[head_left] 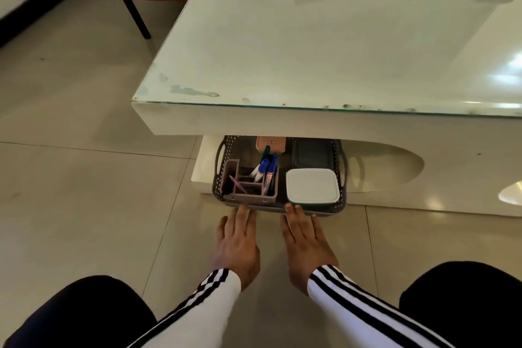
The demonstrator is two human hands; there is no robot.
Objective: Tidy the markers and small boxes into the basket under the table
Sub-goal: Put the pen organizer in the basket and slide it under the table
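The job looks almost done. The glass top of the table (324,45) has nothing on it that I can see. The markers and the small boxes are already in the grey basket (340,178), which sits on the low shelf under the table, at the shelf's left end. The front edge of the basket sticks out past the shelf toward the person.

Inside the basket, on the left, is a pen holder (248,196) with little sections. The markers (265,168) stand in it. Their long way runs up and down, but they lean, with their blue and green caps tipped toward the back of the basket. A thin pink pen (236,182) leans in the left section. At the front right is a white box (312,186) with its lid on, lying flat. Behind it is a dark box (310,154), and at the back is a small pink box (269,145).

The left hand (237,243) is flat and spread wide, holding nothing. Its fingertips reach the basket's front edge. The right hand (306,240) is the same, flat and empty, fingertips at the front edge.

I think what is left is to push the basket all the way under the table.
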